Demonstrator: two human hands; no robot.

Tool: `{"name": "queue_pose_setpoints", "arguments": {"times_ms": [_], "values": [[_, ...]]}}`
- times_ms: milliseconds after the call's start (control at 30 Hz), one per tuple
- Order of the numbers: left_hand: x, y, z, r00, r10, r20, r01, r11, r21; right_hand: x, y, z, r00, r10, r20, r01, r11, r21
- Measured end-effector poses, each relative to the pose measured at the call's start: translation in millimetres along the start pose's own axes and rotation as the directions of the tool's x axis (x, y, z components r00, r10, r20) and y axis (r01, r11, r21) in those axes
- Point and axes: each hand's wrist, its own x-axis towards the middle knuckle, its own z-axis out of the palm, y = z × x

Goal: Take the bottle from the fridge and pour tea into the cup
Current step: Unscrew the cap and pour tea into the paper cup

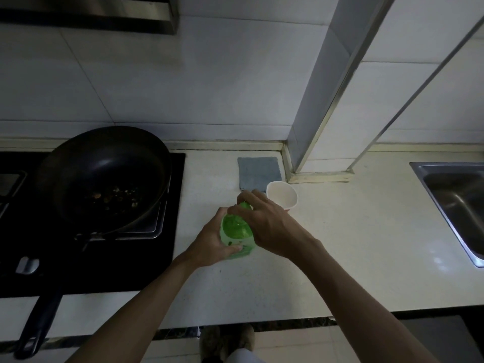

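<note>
A green bottle [237,229] stands upright near the middle of the white counter [340,244], seen from above, with its base down at the countertop. The left hand [209,244] grasps the bottle's body from the nine o'clock side, fingers wrapped round the label and the thumb lying across its near face. The right hand [264,224] comes in from four o'clock and closes over the top, its fingertips curled round the green cap [245,204].

The cup [282,196], white inside and open side up, sits at one o'clock from the bottle, just beside the right hand's knuckles. It is too dim to tell whether anything is in it. A blue cloth [258,172] lies flat at twelve o'clock, just behind the cup against the wall corner.

At nine o'clock a dark pan [104,176] holding scraps of food rests on the black stove [117,263], handle pointing toward seven o'clock. A steel sink [461,203] lies at three o'clock, well apart.
</note>
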Motion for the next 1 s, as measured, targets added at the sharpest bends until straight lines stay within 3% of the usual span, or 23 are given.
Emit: {"name": "queue_pose_setpoints", "arguments": {"times_ms": [67, 133, 300, 533, 800, 1000], "values": [[0.4, -0.8, -0.4, 1.000, -0.005, -0.002, 0.005, 1.000, 0.003, -8.3, 7.3, 5.7, 0.991, 0.034, -0.130, -0.023, 0.996, 0.085], [1.4, -1.7, -0.6, 1.000, -0.022, -0.006, 0.022, 1.000, 0.013, -18.9, 16.7, 13.9, 0.954, 0.157, -0.254, -0.096, 0.967, 0.238], [0.5, -1.7, -0.4, 0.999, -0.024, -0.030, 0.026, 0.997, 0.072, -59.5, 41.2, 63.0, 0.737, 0.505, -0.450, -0.317, 0.846, 0.430], [-0.2, -3.4, -1.0, 0.999, -0.011, -0.041, 0.014, 0.997, 0.073, -119.7, 53.0, 143.5, 0.655, 0.694, -0.299, -0.541, 0.707, 0.456], [0.3, -3.7, 0.4, 0.999, 0.005, -0.044, -0.002, 0.997, 0.072, -145.6, 53.8, 167.8, 0.624, 0.774, -0.105, -0.659, 0.594, 0.461], [0.7, -3.2, 1.3, 0.999, 0.002, -0.046, 0.001, 0.998, 0.067, -147.6, 56.0, 168.1, 0.677, 0.714, -0.179, -0.630, 0.688, 0.360]]}}
